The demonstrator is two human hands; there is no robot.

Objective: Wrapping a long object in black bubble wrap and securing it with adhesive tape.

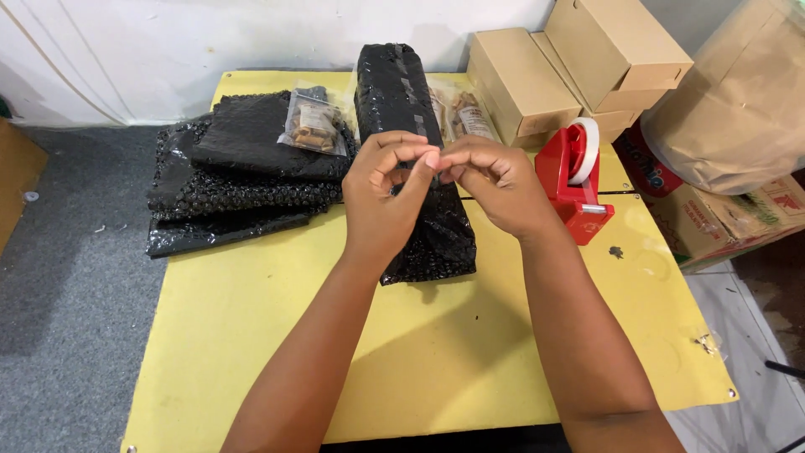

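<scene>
Head view: both hands meet fingertip to fingertip above a long black bubble-wrap parcel [415, 168] on the yellow counter [251, 335]; left hand [390, 189] and right hand [490, 180] pinch something too small to tell. A red tape dispenser [574, 180] stands just right.

Left hand [387, 189] and right hand [490, 180] meet — fingertips pinched together.

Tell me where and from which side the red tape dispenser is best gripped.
Probably by the flat sides of its upright red body, under the roll of white tape, coming from above. The tape dispenser stands upright right of the right hand; cardboard boxes crowd its far side, and its cutter end faces the person.
</scene>
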